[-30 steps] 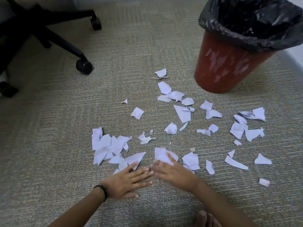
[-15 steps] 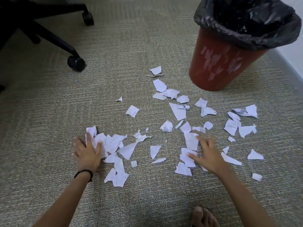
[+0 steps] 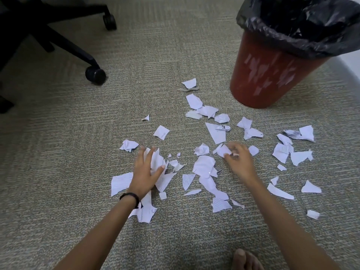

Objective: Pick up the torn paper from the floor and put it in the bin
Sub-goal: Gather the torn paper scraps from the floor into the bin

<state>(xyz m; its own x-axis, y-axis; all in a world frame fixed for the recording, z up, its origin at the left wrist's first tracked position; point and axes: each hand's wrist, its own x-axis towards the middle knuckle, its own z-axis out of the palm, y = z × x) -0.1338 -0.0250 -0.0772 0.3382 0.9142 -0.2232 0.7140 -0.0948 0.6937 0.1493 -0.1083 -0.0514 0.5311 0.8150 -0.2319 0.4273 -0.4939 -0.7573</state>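
Several torn white paper pieces (image 3: 216,133) lie scattered over the beige carpet, in front of and left of the bin. The red bin (image 3: 268,78) with a black liner stands upright at the upper right. My left hand (image 3: 145,172), with a black band on its wrist, rests on a bunched heap of torn paper (image 3: 156,161), fingers straight and spread, thumb against the heap's side. My right hand (image 3: 238,161) has its fingers curled and pinches a crumpled piece of torn paper (image 3: 224,151) just above the carpet, well short of the bin.
A black office chair base with castors (image 3: 95,74) stands at the upper left. My bare toes (image 3: 245,260) show at the bottom edge. A pale wall (image 3: 350,61) runs behind the bin on the right.
My left hand slid right and forward, bunching the left heap of paper. My right hand moved forward and curled its fingers round a crumpled piece.
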